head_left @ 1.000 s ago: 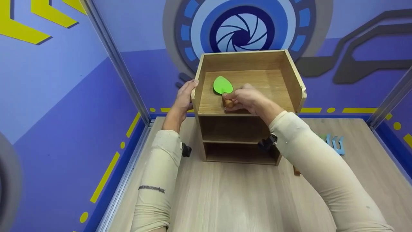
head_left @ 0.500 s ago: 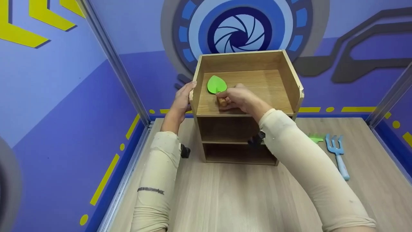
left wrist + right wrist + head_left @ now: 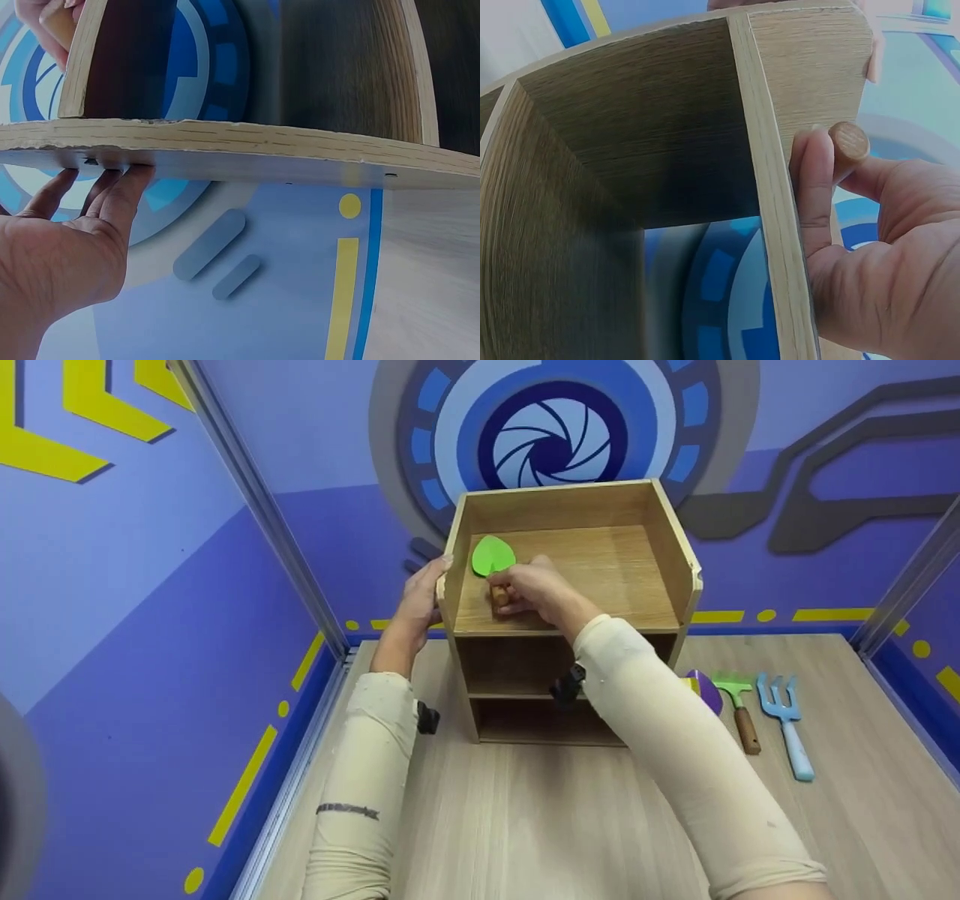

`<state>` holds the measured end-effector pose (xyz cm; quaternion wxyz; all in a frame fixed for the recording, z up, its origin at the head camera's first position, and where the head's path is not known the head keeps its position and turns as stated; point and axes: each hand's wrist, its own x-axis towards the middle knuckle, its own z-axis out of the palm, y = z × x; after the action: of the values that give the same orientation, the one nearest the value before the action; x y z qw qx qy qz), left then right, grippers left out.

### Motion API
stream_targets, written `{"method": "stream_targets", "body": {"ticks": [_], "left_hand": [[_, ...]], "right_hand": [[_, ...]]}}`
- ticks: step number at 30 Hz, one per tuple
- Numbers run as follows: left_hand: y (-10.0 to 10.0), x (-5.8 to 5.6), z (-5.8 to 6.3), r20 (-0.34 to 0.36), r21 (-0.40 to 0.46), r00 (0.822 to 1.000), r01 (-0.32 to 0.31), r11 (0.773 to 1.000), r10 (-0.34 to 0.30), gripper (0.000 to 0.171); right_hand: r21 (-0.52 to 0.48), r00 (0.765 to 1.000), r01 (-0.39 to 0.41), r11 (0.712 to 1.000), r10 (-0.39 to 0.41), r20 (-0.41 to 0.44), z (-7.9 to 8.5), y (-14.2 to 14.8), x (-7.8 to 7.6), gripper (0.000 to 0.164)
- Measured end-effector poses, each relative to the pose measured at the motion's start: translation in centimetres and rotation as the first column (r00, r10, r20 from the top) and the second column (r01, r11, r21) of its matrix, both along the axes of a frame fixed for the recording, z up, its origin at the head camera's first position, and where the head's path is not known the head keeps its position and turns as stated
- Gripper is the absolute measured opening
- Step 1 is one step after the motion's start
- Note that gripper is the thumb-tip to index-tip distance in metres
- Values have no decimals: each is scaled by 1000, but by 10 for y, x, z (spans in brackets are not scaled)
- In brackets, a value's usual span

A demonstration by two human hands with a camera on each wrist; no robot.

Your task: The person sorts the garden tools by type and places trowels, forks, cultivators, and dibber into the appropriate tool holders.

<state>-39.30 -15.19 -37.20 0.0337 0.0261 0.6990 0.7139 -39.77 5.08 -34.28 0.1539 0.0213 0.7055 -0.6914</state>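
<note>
A small wooden shelf unit (image 3: 600,574) stands against the back wall, with a walled top tray and two lower compartments. In the top tray's left part, my right hand (image 3: 538,589) grips a garden trowel by its brown wooden handle (image 3: 850,142). The trowel's green leaf-shaped blade (image 3: 493,556) points away toward the back left. My left hand (image 3: 420,600) rests against the outside of the unit's left side panel (image 3: 247,139), its fingertips touching the wood in the left wrist view. The right fingers lie close over the tray's front edge (image 3: 761,150).
On the table (image 3: 525,825) right of the unit lie a green rake (image 3: 739,697) with a wooden handle and a light-blue hand fork (image 3: 785,720). A purple and yellow object (image 3: 707,693) is partly hidden behind the right sleeve. Blue panels (image 3: 187,660) enclose the table.
My right hand has moved left across the top tray with the trowel, nearer the left panel. The rake, fork and purple object have come into view beside the right arm. The left hand stays put.
</note>
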Motion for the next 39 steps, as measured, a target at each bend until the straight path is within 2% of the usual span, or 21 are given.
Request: {"method": "stream_targets", "body": {"ticks": [10, 19, 24, 33, 39], "left_hand": [[-1, 4, -3, -2, -10, 1000, -6, 1000, 6, 62], [1, 3, -2, 5, 12, 1000, -6, 1000, 6, 60], [-1, 1, -2, -3, 5, 1000, -2, 1000, 2, 60], [0, 3, -1, -11, -14, 1000, -3, 1000, 3, 60], [-1, 2, 0, -9, -32, 1000, -3, 999, 2, 59]], "right_hand": [[21, 999, 50, 999, -51, 15, -1, -11, -9, 11], [102, 995, 96, 990, -92, -44, -1, -11, -9, 16], [115, 993, 107, 988, -101, -62, -1, -11, -9, 18], [8, 995, 93, 996, -93, -33, -2, -7, -12, 18], [-16, 995, 103, 995, -103, -16, -3, -8, -14, 17]]}}
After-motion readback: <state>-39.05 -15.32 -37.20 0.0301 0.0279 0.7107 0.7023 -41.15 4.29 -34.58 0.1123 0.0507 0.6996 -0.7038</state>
